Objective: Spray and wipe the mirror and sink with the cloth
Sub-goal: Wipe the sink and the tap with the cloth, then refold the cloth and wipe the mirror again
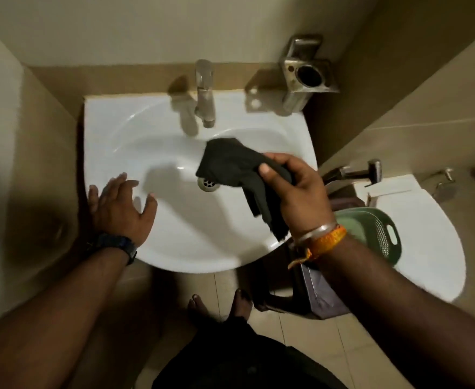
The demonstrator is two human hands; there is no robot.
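Two hands: right hand (295, 189) grips dark cloth (230, 164) over sink (113, 130); left hand (121, 204) spread flat.

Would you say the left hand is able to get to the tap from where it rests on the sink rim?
Probably yes. The left hand lies open on the near-left rim of the sink, holding nothing, and the bare basin between it and the tap is unobstructed. The right hand and its dark cloth sit off to the right.

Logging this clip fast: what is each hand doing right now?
Left hand: open, flat on the sink rim.
Right hand: closed on the dark cloth.
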